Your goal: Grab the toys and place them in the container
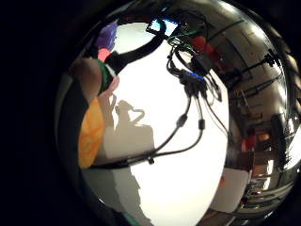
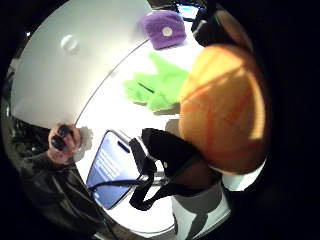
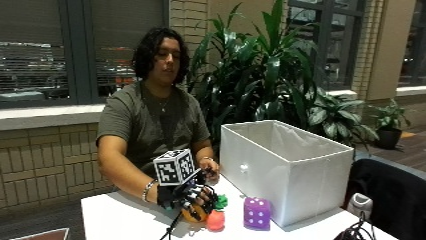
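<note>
We see a person seated behind a white worktop (image 3: pixel 120 215). Leftmost in the toy cluster, the gloved right hand (image 3: pixel 183 195) has its fingers curled around an orange plush toy (image 3: pixel 194 215), held at or just above the worktop; the thumb-side palm view shows that orange toy (image 2: pixel 222 107) filling much of the frame, close to the palm. Just beside it we see a pink-red toy (image 3: pixel 215 220) on the worktop, with a green plush toy (image 3: pixel 220 201) behind it. Next right is a purple plush die (image 3: pixel 257 213) with white dots, just beside the front wall of the container. The white fabric container (image 3: pixel 286 175) stands open-topped on the worktop's right side; we can't see any toys inside, the bottom is hidden. A phone (image 2: pixel 112 167) lies on the worktop near the green toy.
</note>
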The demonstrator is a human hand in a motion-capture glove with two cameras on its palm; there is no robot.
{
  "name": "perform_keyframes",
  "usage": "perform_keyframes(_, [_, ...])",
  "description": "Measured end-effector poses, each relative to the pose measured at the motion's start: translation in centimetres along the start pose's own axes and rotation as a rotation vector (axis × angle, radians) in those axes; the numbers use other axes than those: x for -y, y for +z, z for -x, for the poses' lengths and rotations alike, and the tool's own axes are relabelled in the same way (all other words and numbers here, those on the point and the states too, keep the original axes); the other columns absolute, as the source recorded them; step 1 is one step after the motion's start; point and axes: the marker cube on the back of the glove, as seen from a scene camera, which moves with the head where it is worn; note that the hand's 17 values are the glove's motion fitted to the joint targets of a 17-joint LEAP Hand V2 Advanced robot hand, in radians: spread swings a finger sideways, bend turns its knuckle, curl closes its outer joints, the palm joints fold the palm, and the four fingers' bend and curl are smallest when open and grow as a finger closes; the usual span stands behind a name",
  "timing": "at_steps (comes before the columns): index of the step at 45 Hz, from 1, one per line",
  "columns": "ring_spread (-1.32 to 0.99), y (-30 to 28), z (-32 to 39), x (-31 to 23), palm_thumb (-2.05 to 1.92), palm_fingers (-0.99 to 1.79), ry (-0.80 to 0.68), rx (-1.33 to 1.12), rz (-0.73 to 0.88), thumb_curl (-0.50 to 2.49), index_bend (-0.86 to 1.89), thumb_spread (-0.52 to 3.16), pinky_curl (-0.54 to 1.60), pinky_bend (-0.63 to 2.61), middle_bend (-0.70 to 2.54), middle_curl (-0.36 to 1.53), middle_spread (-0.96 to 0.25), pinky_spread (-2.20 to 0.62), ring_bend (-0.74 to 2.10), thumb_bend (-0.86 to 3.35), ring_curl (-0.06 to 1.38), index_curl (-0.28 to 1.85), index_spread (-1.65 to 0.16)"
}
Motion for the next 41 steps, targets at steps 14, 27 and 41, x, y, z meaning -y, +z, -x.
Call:
perform_keyframes(14, [-0.40,-4.3,0.4,-0.3,0.23,1.07,-0.057,0.107,-0.383,0.27,0.17,1.37,0.38,1.04,0.53,0.60,-0.37,-0.39,1.07,0.12,0.40,0.35,-0.37])
perform_keyframes(27, [-0.33,-23.2,9.4,2.8,0.36,1.25,-0.464,0.313,-0.554,0.41,0.28,1.31,0.38,0.91,0.83,0.77,-0.37,-0.40,1.35,0.14,0.52,0.46,-0.35])
perform_keyframes(41, [-0.30,-32.4,24.8,16.7,0.34,1.17,-0.480,0.119,-0.490,0.51,0.37,1.25,0.42,0.97,0.90,0.86,-0.36,-0.40,1.40,0.08,0.54,0.61,-0.35])
